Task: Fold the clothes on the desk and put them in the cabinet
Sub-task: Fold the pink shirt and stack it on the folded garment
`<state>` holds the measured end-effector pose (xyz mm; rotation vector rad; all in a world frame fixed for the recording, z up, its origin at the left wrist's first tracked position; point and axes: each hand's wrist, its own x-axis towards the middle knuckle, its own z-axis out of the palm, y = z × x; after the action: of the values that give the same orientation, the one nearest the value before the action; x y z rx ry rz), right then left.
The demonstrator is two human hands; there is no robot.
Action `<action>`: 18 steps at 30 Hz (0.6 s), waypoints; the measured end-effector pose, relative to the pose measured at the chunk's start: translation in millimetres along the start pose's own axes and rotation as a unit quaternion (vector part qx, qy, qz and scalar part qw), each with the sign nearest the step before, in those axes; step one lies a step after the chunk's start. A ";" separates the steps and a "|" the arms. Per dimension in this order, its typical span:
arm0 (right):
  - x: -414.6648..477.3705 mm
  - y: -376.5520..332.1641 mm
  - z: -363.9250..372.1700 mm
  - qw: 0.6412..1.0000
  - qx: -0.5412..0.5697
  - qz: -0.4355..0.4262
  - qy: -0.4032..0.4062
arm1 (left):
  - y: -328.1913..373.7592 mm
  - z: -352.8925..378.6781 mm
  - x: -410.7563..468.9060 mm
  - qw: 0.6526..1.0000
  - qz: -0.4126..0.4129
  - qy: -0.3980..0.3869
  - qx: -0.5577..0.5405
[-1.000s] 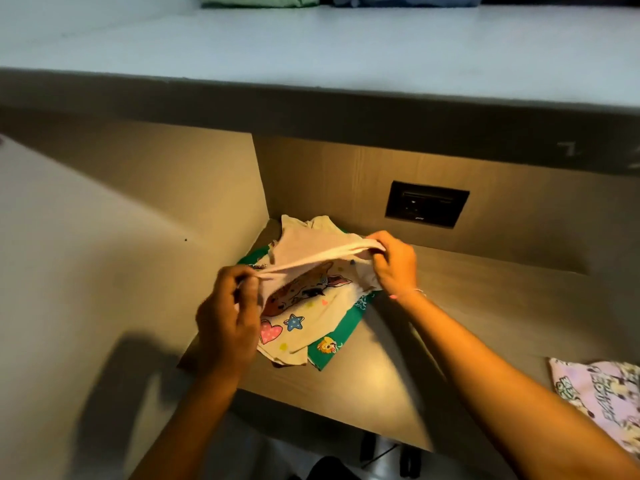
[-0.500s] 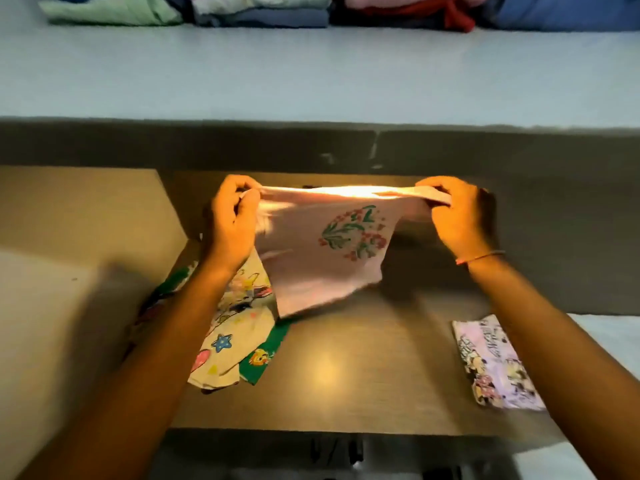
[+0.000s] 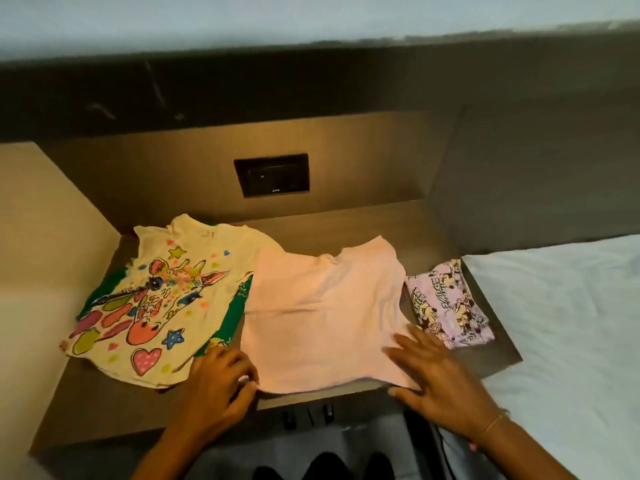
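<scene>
A plain pink shirt [image 3: 322,317] lies spread flat, back side up, in the middle of the wooden desk [image 3: 114,403]. My left hand [image 3: 221,382] pinches its near left hem corner. My right hand [image 3: 440,382] rests flat with fingers spread on its near right corner. To the left lies a cream shirt with a colourful giraffe print [image 3: 162,303], on top of a green garment [image 3: 230,317]. A folded lilac cartoon-print garment [image 3: 450,306] sits to the right of the pink shirt.
A black wall socket [image 3: 272,174] is set in the back panel of the desk nook. A shelf edge [image 3: 311,64] runs overhead across the back. A white bed [image 3: 571,323] borders the desk on the right. A side wall panel [image 3: 41,237] closes the left.
The pink shirt was held up in the air by both hands; now it lies flat on the desk. Both hands have come down to its near hem.
</scene>
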<state>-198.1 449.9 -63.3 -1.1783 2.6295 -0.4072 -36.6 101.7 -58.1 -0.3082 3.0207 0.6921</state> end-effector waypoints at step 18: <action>130.5 0.9 28.3 0.996 -0.081 0.043 0.012 | -7.0 50.5 101.7 0.986 -0.087 0.056 0.129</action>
<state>-274.5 347.7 -102.5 -1.1058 2.7662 -0.1963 -135.8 98.6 -113.8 -0.6091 3.0874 0.2754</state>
